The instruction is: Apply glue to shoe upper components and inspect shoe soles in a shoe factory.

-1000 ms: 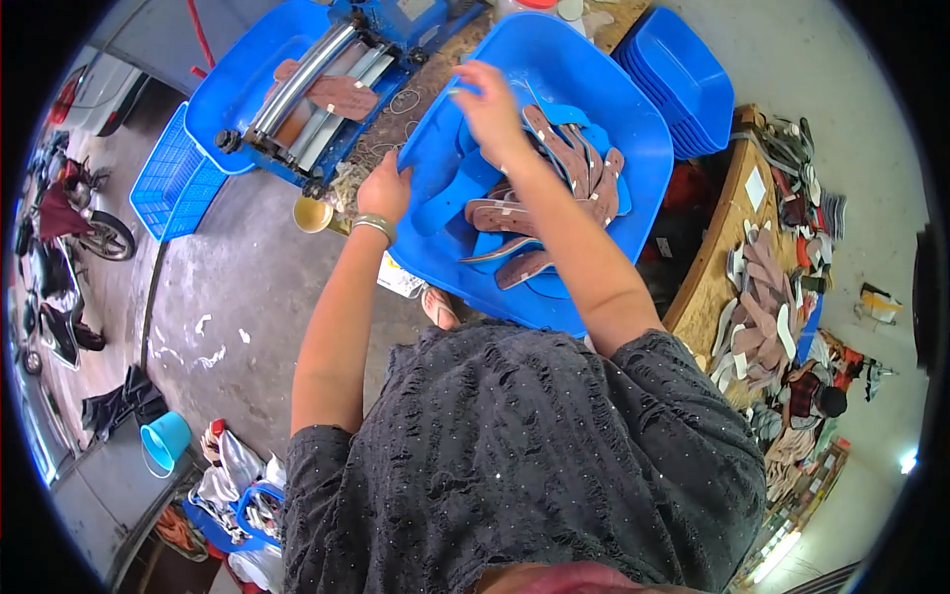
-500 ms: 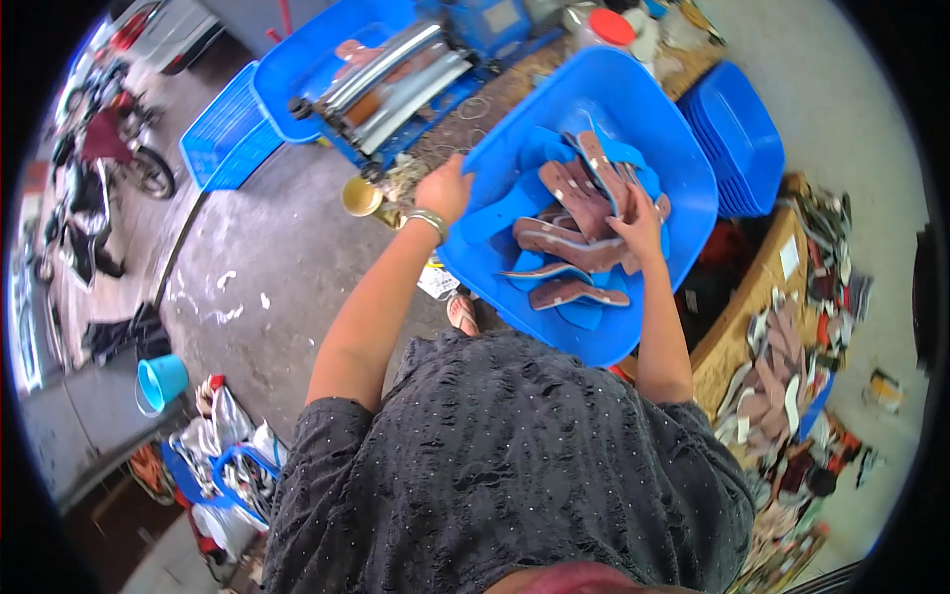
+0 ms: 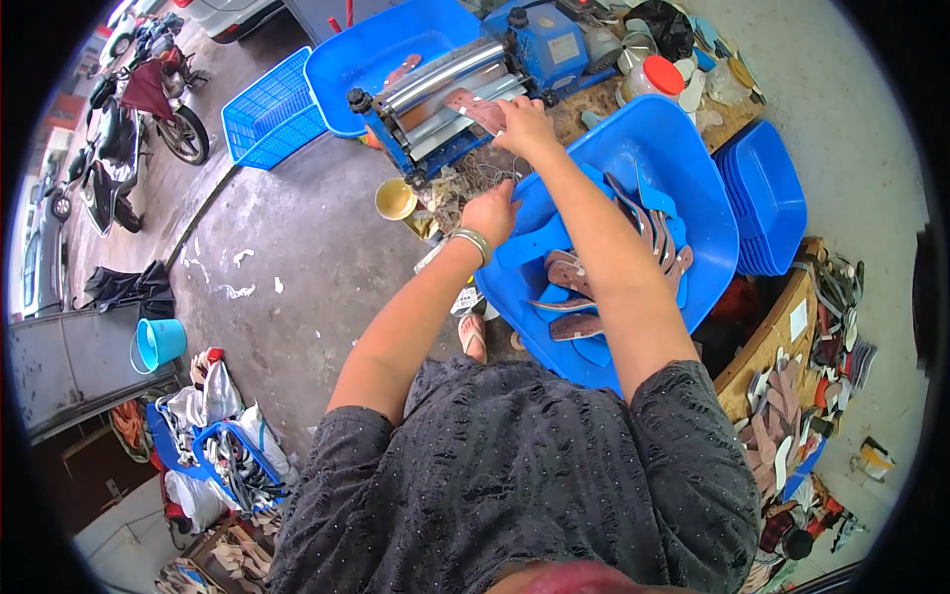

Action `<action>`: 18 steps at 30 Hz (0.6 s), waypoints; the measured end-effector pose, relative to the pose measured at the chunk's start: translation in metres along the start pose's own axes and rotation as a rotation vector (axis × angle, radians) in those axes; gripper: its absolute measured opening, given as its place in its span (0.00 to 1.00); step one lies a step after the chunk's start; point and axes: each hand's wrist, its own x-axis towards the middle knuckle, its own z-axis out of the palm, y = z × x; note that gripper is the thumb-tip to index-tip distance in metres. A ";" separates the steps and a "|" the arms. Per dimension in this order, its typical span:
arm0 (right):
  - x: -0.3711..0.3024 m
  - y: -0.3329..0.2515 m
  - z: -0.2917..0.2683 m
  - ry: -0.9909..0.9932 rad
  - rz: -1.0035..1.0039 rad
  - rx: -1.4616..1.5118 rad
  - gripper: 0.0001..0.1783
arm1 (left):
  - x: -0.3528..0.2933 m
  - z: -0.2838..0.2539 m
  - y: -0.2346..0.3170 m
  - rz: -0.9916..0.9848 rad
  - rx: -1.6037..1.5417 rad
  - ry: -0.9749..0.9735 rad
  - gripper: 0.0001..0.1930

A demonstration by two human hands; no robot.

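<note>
My right hand (image 3: 524, 127) grips one end of a brown insole (image 3: 473, 109) with small white patches. The insole's other end reaches over the silver rollers of a blue-framed roller machine (image 3: 453, 77). Below it, my left hand (image 3: 490, 215), with a bangle at the wrist, is closed at the left rim of a big blue tub (image 3: 698, 163). Several more brown insoles (image 3: 576, 327) and flat blue pieces (image 3: 539, 242) lie loose inside that tub. My right forearm crosses over the tub and hides part of the pile.
Behind the rollers is another blue tub (image 3: 346, 61) with a brown insole inside, beside a blue basket (image 3: 265, 111). Stacked blue tubs (image 3: 767, 203) stand at the right. A yellowish tin (image 3: 396, 200) sits near the machine; a red-lidded jar (image 3: 658, 77) is behind the near tub.
My right hand has moved up and left from the pile in the tub to the rollers, now with an insole in it. My left hand stays at the tub's rim. The view has shifted.
</note>
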 end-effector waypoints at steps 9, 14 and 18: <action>0.023 0.022 0.022 0.350 -0.030 0.241 0.45 | 0.021 0.015 0.023 0.032 -0.066 -0.045 0.17; -0.004 0.025 -0.040 0.766 -0.254 0.356 0.34 | 0.009 -0.010 -0.015 -0.024 0.018 0.092 0.15; -0.059 0.095 -0.050 0.662 0.354 0.644 0.37 | -0.001 0.001 -0.025 -0.018 0.126 0.028 0.14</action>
